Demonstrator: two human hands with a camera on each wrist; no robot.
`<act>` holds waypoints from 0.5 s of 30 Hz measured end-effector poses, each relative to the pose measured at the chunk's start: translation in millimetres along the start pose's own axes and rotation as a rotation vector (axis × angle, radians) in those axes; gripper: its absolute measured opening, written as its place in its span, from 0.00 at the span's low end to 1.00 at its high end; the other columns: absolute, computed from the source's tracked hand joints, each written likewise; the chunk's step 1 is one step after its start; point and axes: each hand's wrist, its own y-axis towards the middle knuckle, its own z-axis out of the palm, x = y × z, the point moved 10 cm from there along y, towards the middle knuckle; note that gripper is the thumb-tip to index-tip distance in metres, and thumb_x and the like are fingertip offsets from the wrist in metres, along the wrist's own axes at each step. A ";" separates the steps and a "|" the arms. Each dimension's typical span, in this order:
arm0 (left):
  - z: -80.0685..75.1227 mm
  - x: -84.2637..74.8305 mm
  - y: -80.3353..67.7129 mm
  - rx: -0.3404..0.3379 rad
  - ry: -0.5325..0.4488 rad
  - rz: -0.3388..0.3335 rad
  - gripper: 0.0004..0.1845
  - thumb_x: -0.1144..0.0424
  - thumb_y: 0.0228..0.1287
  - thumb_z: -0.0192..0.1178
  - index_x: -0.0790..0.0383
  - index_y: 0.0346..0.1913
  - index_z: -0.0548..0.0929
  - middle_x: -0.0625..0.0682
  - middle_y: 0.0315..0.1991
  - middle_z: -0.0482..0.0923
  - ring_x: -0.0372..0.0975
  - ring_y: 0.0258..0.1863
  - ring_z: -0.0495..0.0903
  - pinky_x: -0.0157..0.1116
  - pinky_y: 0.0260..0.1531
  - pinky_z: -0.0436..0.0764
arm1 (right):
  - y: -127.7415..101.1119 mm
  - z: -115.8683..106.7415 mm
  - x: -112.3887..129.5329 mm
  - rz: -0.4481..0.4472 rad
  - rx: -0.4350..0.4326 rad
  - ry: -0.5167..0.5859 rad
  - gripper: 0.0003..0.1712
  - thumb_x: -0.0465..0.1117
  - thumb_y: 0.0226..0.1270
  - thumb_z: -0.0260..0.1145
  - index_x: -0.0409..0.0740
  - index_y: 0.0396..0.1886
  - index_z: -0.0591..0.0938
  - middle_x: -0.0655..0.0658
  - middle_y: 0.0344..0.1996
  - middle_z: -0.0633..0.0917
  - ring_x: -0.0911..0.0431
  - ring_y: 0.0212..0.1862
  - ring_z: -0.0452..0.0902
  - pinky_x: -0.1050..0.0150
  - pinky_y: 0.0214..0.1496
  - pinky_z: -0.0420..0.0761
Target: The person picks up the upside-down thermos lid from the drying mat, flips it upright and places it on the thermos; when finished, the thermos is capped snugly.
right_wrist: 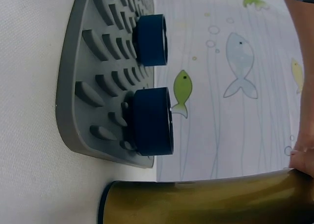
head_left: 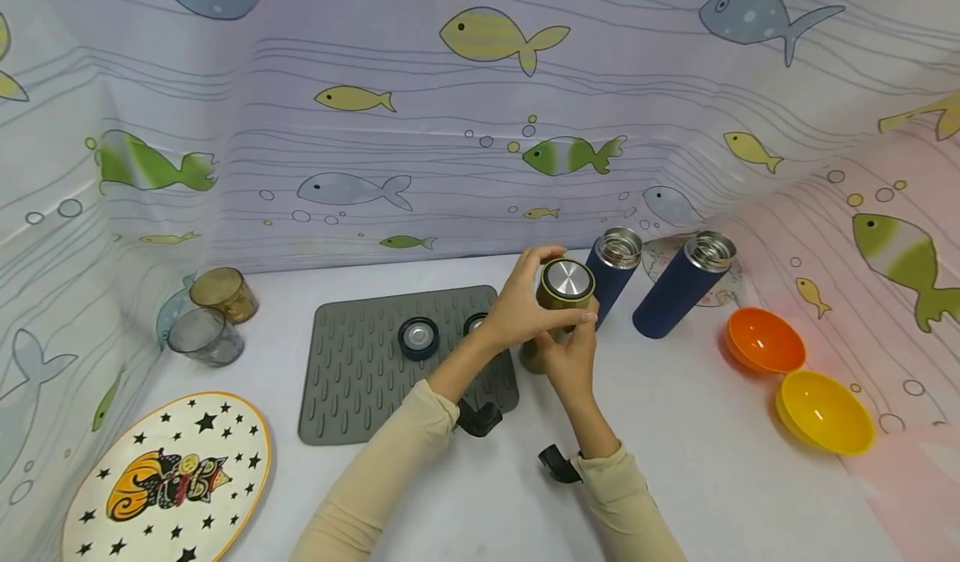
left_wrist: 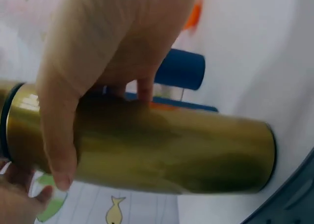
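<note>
A gold vacuum flask point(head_left: 534, 357) stands on the white cloth at the mat's right edge. Its gold lid with a silver disc point(head_left: 567, 279) is on top. My left hand point(head_left: 522, 299) grips the lid, thumb in front and fingers behind. Just below, my right hand point(head_left: 573, 362) holds the flask's upper body; the left wrist view shows its thumb and fingers wrapped round the gold body point(left_wrist: 171, 150). Two dark blue flasks point(head_left: 613, 274) point(head_left: 678, 291) stand behind to the right, their steel mouths uncovered. Two dark round lids point(head_left: 418, 338) point(right_wrist: 153, 121) sit on the grey mat.
The grey ribbed mat point(head_left: 352, 378) lies left of the flask. Further left are an amber glass point(head_left: 225, 295), a grey glass point(head_left: 206, 337) and an oval cat plate point(head_left: 168, 487). An orange bowl point(head_left: 765, 341) and a yellow bowl point(head_left: 825, 412) sit at the right. A fish-print curtain point(head_left: 450, 145) hangs behind.
</note>
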 end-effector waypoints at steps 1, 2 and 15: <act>-0.3 -0.4 0.5 -0.006 0.016 0.004 0.44 0.57 0.53 0.74 0.60 0.71 0.63 0.54 0.69 0.65 0.44 0.69 0.65 0.50 0.70 0.65 | -0.5 -0.3 5.5 -0.002 0.002 -0.005 0.39 0.21 0.54 0.68 0.28 0.65 0.62 0.26 0.59 0.74 0.38 0.61 0.71 0.47 0.64 0.68; -0.7 -0.8 0.8 -0.008 0.018 0.010 0.44 0.59 0.52 0.74 0.61 0.71 0.63 0.55 0.68 0.67 0.45 0.67 0.67 0.49 0.69 0.66 | -1.0 -0.4 10.7 -0.002 0.005 -0.005 0.39 0.21 0.54 0.68 0.27 0.65 0.62 0.26 0.58 0.74 0.39 0.60 0.71 0.47 0.63 0.69; 1.9 -3.5 1.6 0.031 -0.100 0.047 0.46 0.67 0.51 0.66 0.61 0.75 0.57 0.61 0.70 0.64 0.49 0.71 0.63 0.53 0.72 0.59 | 1.1 -0.1 -6.7 0.013 0.008 0.008 0.42 0.23 0.55 0.70 0.30 0.67 0.61 0.27 0.60 0.74 0.39 0.61 0.71 0.47 0.63 0.68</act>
